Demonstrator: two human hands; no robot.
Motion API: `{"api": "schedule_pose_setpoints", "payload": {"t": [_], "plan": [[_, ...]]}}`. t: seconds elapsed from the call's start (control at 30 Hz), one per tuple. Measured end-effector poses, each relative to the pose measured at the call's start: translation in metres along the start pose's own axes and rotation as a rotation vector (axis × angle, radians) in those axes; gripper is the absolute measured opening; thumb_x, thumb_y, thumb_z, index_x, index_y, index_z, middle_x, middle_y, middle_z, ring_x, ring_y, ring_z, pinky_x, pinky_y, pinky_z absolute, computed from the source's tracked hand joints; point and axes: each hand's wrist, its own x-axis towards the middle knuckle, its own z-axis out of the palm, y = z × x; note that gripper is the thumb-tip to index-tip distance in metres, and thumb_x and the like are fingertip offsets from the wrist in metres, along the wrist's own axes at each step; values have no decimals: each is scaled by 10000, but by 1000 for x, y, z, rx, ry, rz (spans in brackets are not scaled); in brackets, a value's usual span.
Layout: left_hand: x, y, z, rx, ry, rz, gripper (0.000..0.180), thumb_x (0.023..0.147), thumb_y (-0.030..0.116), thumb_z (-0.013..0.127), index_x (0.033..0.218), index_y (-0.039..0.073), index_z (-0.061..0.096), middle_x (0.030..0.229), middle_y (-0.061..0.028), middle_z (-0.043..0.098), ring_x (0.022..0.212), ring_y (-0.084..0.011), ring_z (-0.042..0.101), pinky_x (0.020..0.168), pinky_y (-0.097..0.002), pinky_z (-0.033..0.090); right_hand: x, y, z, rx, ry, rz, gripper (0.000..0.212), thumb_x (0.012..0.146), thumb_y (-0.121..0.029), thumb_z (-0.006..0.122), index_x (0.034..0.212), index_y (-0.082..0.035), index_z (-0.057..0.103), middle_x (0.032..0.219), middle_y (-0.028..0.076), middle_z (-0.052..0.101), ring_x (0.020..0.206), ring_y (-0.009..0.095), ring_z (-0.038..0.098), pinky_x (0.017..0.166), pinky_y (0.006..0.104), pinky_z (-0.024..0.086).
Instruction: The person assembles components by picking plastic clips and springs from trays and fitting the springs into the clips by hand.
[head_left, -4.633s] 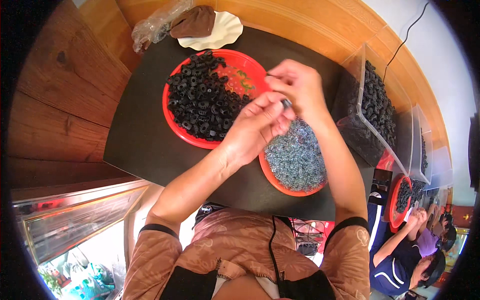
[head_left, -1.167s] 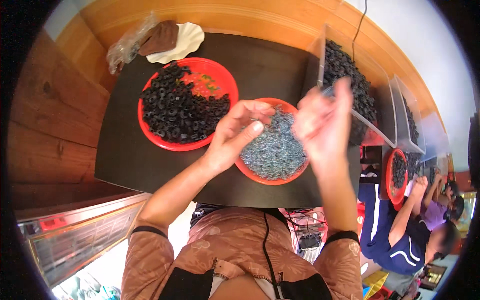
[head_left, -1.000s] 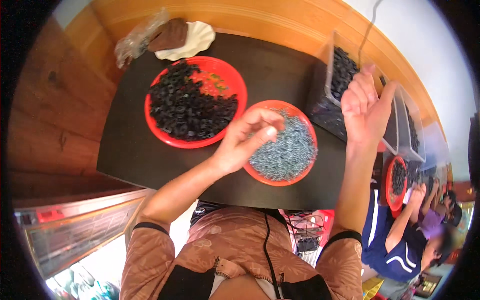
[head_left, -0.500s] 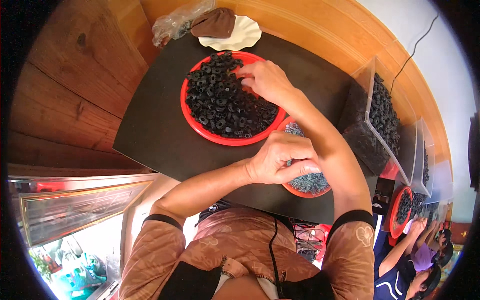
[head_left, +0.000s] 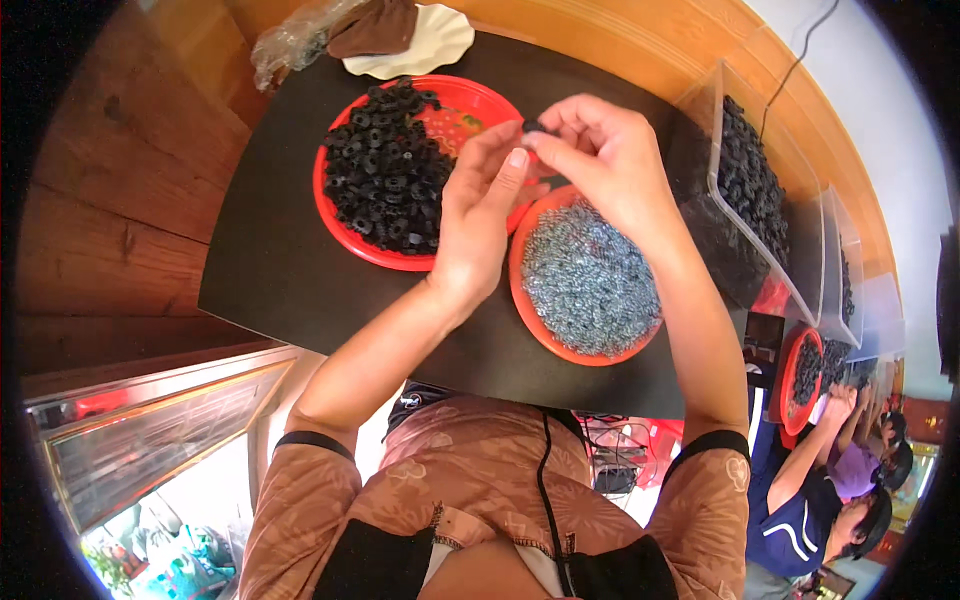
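Note:
My right hand [head_left: 605,155] pinches a small black plastic part [head_left: 535,127] between thumb and fingers. Close beside it, my left hand [head_left: 480,200] is curled with thumb and fingers drawn together; what it holds, if anything, is too small to see. Both hands meet above the gap between two trays. The large red tray [head_left: 345,240] holds a heap of black plastic parts [head_left: 385,170], its patterned bottom bare at the upper right. Under my right wrist, a smaller orange tray [head_left: 530,318] is full of small silvery pieces [head_left: 590,275] that look like coil springs.
A dark table [head_left: 260,240] carries both trays. A white scalloped plate [head_left: 440,40] with a brown cloth [head_left: 375,28] sits at its far edge, by a clear plastic bag [head_left: 290,45]. Clear bins [head_left: 715,150] of black parts stand right. Co-workers [head_left: 810,510] sit at lower right.
My right hand has come out of the red tray with a black part. My left hand has risen from over the orange tray to meet it. The view has shifted slightly.

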Motion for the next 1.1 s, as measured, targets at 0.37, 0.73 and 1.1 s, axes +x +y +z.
{"api": "schedule_pose_setpoints", "payload": {"t": [0.37,0.73,1.1], "plan": [[0,-3,2,95,-121,-101,213,970,155,462,1054,-11,567,989,-116,643,829,-147,638,749,-253,511,-69,-4,-42,-396,-195,53,84,778,-46,641,856,-35,671,783,153,647,708,297,650,667,349,509],[-2,-9,1,259,-238,-60,165,958,113,471,1089,16,499,826,-57,616,666,-80,547,606,-214,442,-68,38,-32,-663,-297,-119,67,720,-57,651,783,-45,672,808,146,612,774,337,611,684,428,479],[-2,-12,0,293,-306,-66,131,945,106,491,1042,35,542,817,-29,606,661,-63,522,597,-208,436,-72,38,-39,-518,-254,-131,68,727,-45,644,754,9,614,733,140,611,684,261,631,624,343,495]]}}
